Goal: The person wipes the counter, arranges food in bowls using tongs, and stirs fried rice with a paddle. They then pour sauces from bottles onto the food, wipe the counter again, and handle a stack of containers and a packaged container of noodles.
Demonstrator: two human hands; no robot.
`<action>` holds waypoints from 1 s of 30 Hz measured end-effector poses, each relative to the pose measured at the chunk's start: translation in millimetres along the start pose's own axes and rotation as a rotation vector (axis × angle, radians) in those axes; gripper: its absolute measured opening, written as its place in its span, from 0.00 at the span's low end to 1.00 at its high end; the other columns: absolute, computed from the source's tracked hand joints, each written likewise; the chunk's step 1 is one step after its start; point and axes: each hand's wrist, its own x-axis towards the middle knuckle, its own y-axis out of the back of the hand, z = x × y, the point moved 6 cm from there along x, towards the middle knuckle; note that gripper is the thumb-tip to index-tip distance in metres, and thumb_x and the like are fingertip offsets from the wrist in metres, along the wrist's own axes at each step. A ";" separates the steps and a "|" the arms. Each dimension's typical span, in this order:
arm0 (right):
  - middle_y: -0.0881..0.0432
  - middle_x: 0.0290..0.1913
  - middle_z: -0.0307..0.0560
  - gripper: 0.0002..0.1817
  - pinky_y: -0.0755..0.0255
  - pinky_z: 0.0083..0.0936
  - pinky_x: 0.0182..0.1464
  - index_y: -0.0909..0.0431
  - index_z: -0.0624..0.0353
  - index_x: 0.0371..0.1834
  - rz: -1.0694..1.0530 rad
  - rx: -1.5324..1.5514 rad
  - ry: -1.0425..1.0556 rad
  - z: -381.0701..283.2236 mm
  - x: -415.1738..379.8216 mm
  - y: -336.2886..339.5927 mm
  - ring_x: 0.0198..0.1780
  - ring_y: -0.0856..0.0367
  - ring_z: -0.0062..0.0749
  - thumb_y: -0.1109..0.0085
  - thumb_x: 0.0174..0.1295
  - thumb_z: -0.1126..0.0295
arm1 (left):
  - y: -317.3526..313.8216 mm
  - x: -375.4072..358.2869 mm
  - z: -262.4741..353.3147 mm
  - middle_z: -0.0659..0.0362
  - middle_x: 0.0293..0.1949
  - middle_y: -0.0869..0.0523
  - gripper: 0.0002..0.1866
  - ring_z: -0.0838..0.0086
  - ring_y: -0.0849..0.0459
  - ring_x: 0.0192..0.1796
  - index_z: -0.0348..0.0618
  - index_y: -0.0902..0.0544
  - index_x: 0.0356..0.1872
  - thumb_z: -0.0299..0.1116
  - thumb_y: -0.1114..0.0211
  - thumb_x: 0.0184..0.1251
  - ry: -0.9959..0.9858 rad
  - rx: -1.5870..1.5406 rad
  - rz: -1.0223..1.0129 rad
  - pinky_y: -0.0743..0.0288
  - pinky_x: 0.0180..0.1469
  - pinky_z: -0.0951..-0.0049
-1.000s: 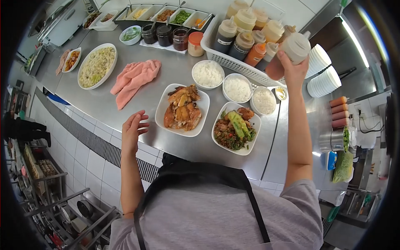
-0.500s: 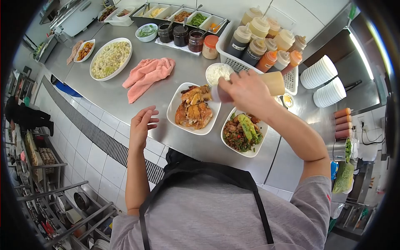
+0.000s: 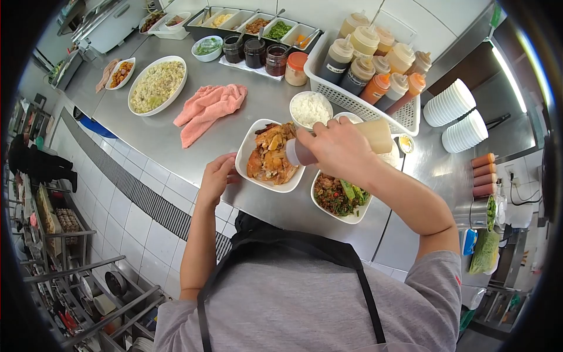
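Observation:
A square white bowl (image 3: 285, 186) holds browned chicken pieces (image 3: 271, 155). My right hand (image 3: 339, 144) grips a squeeze bottle (image 3: 375, 136) of pale sauce, tilted with its cap end low over the chicken's right side. At the bowl's left edge is my left hand (image 3: 219, 176), its fingers apart and near or touching the rim, with nothing held. Right of the chicken, a second white bowl (image 3: 352, 219) contains minced meat with greens, partly under my right hand. Just behind sits a round bowl of white rice (image 3: 311, 109).
A pink cloth (image 3: 208, 111) lies left of the bowls. Behind are a white basket of sauce bottles (image 3: 340, 88), dark jars (image 3: 254, 53) and a topping tray (image 3: 237, 23). Stacked white containers (image 3: 448, 102) stand right. An oval bowl of food (image 3: 156, 85) sits left.
My left hand has moved right and up to the chicken bowl's edge. The bottle has shifted slightly left and down with my right hand, and the chicken bowl is turned a little.

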 end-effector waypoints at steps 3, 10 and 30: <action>0.22 0.33 0.46 0.15 0.33 0.30 0.40 0.29 0.59 0.40 -0.016 -0.006 -0.067 12.8 9.3 3.9 0.37 0.21 0.37 0.45 0.47 0.72 | 0.1 0.1 -0.6 0.60 0.37 0.19 0.16 0.77 0.21 0.34 0.38 0.24 0.48 0.36 0.50 0.65 0.004 0.017 0.001 0.27 0.37 0.77; 0.22 0.33 0.46 0.22 0.33 0.32 0.39 0.30 0.56 0.44 -0.004 0.009 0.023 -2.6 2.2 -1.7 0.37 0.22 0.38 0.38 0.41 0.69 | 5.2 -0.5 5.6 0.59 0.40 0.20 0.16 0.76 0.20 0.36 0.38 0.25 0.49 0.35 0.51 0.66 0.008 -0.008 -0.004 0.25 0.37 0.78; 0.26 0.50 0.43 0.39 0.37 0.26 0.56 0.36 0.60 0.57 0.750 1.402 -0.394 114.2 -89.2 12.7 0.53 0.30 0.28 0.28 0.39 0.65 | 8.8 97.3 104.6 0.48 0.62 0.40 0.24 0.50 0.39 0.61 0.51 0.30 0.57 0.37 0.42 0.56 -0.916 1.339 0.279 0.41 0.59 0.55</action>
